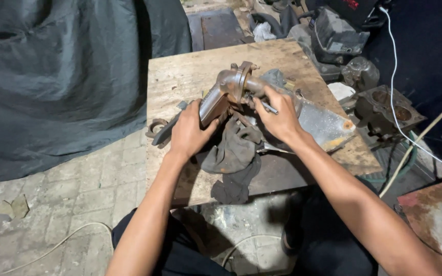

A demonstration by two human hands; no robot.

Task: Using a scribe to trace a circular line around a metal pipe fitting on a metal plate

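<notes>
A rusty metal pipe part with a round flange (234,84) lies on a low wooden board (185,76). My left hand (189,132) grips its flat grey lower end. My right hand (277,116) rests on the flange side and pinches a thin metal tool (269,107) against it. A dark greasy rag (237,153) lies under the part, between my two wrists.
A shiny metal sheet (326,125) lies right of the part. Engine parts (384,107) and a white cable (400,107) sit at the right. A dark tarp (57,76) covers the left. A rusty panel (438,217) is at lower right. Brick floor lies below.
</notes>
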